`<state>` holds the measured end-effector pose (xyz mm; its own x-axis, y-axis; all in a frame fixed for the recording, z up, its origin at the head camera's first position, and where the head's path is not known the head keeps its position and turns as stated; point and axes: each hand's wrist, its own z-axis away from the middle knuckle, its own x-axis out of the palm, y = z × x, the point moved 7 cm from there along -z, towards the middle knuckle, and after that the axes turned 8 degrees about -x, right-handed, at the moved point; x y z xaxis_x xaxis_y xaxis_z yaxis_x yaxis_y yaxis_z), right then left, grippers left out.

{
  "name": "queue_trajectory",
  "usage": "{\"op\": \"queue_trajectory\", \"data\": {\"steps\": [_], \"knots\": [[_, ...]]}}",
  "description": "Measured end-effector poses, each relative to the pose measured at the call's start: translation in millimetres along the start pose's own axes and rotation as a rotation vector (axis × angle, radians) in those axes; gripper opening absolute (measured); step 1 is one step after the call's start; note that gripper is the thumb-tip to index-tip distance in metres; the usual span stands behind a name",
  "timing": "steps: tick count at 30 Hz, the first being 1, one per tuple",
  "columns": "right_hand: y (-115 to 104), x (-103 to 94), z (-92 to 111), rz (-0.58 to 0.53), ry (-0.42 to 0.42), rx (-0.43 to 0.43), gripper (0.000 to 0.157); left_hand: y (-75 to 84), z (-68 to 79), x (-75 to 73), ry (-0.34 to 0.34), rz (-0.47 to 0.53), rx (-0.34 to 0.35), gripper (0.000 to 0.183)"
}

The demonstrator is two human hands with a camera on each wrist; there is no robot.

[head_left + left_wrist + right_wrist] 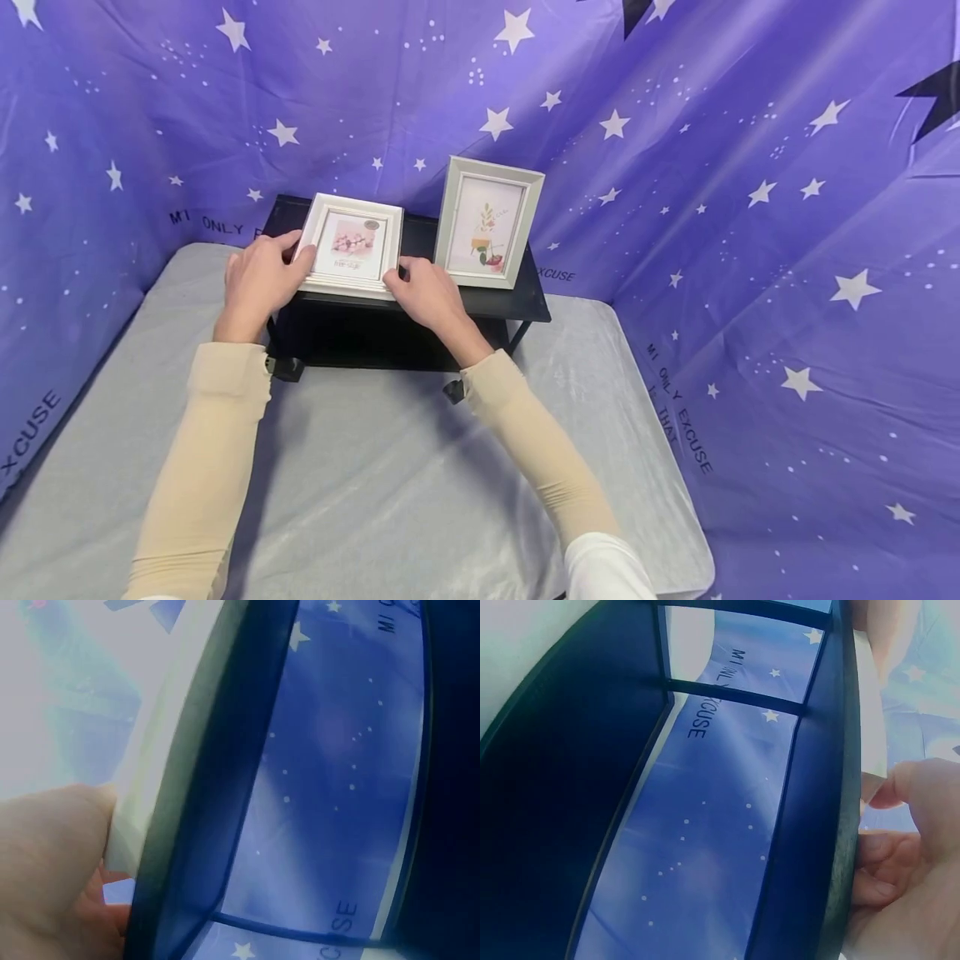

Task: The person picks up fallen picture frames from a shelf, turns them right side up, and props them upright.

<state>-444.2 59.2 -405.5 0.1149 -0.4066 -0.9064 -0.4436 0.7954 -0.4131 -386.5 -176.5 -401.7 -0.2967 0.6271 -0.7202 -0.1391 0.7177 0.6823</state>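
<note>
A white picture frame (351, 243) with a pink flower print leans back on the top of a small black two-tier shelf (480, 302). My left hand (262, 279) grips its left edge, with the thumb on the front. At the lower right corner my right hand (429, 293) pinches the same frame, the thumb at the front. In the right wrist view, curled fingers (885, 866) show beside the shelf's edge. The left wrist view has the thumb (56, 825) against the frame's pale side (154, 772). Some fingertips are hidden behind the frame.
A pale green-grey picture frame (489, 223) with a plant print stands upright on the shelf's right part, close to my right hand. The shelf sits on a grey cloth-covered table (360, 483). Purple star-printed curtains (420, 92) enclose the back and sides.
</note>
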Motion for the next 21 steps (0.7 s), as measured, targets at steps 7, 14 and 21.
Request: {"op": "queue_trajectory", "data": {"steps": [7,14,21], "knots": [[-10,-8.0,13,-0.115,0.137,-0.026,0.054,-0.4,-0.1,-3.5,0.061,0.127,-0.014,0.057],[-14,-6.7,18,-0.180,0.187,-0.021,0.054,-3.0,4.4,-4.5,0.150,0.174,-0.022,0.058],[-16,-10.6,22,-0.258,0.266,-0.065,0.050,-3.5,7.2,-7.1,0.166,0.203,0.009,0.054]]}}
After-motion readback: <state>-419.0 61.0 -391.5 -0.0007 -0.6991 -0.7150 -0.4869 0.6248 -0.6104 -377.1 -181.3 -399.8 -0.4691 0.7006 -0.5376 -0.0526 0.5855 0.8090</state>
